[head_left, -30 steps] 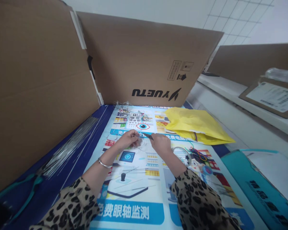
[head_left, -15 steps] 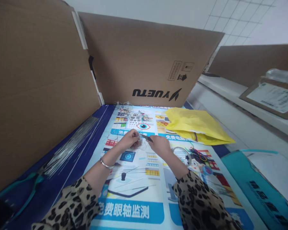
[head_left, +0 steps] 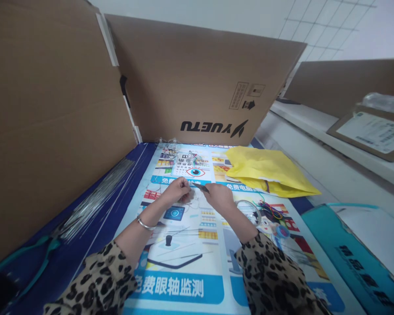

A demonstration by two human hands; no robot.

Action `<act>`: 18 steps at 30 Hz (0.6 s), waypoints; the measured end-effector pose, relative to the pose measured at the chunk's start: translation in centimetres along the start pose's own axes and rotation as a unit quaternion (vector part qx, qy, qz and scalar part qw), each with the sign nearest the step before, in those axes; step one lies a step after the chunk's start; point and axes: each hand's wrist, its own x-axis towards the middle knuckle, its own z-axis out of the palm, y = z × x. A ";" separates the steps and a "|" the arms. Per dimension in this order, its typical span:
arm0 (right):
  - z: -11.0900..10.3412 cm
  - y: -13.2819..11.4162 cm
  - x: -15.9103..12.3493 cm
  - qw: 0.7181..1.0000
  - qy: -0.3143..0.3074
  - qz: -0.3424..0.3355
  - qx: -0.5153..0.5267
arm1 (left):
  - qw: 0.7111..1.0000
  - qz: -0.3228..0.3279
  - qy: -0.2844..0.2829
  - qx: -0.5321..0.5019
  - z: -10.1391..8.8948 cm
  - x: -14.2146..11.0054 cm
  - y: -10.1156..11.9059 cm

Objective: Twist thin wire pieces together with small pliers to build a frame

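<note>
In the middle of the printed mat (head_left: pixel 184 267), my left hand (head_left: pixel 178 190) is closed in a pinch. Thin, pale wire-like loops hang just beside its fingertips, but what it grips is too small to make out. Facing it, my right hand (head_left: pixel 220 199) is wrapped round a small dark tool with a narrow pointed tip (head_left: pixel 202 188). The tip points left toward my left fingers, with a small gap between. Most of the tool is hidden in my right hand, so its kind does not show.
A bundle of thin metal wires (head_left: pixel 95 197) and teal-handled pliers (head_left: pixel 47 245) lie at the left. A yellow bag (head_left: pixel 269 170), coloured threads (head_left: pixel 272 211), a clear ring (head_left: pixel 249 211) and a teal packet (head_left: pixel 354 258) are at the right. Cardboard panels (head_left: pixel 197 78) stand behind.
The tool tip has drawn slightly away from my left fingers. Both hands otherwise stay in nearly the same place.
</note>
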 end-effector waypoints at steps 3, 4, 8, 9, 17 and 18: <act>0.0 0.1 0.1 1.000 -0.010 0.003 0.011 | 0.999 0.016 0.017 -0.036 0.4 0.1 -0.3; 0.1 0.2 0.2 1.000 -0.017 0.006 0.020 | 0.998 0.022 0.024 -0.048 0.6 0.1 -0.4; 0.4 0.4 0.5 0.997 -0.029 0.006 0.074 | 0.996 0.018 0.056 -0.074 1.3 -0.1 -0.2; 0.5 0.5 0.5 0.996 -0.029 0.002 0.088 | 0.995 0.012 0.061 -0.079 1.5 -0.1 -0.1; 1.5 0.2 0.7 0.993 -0.014 0.006 0.113 | 0.993 0.011 0.055 -0.106 2.1 -0.2 -0.3; 1.5 0.1 0.7 0.994 -0.011 0.009 0.113 | 0.993 0.012 0.054 -0.107 2.1 -0.3 -0.3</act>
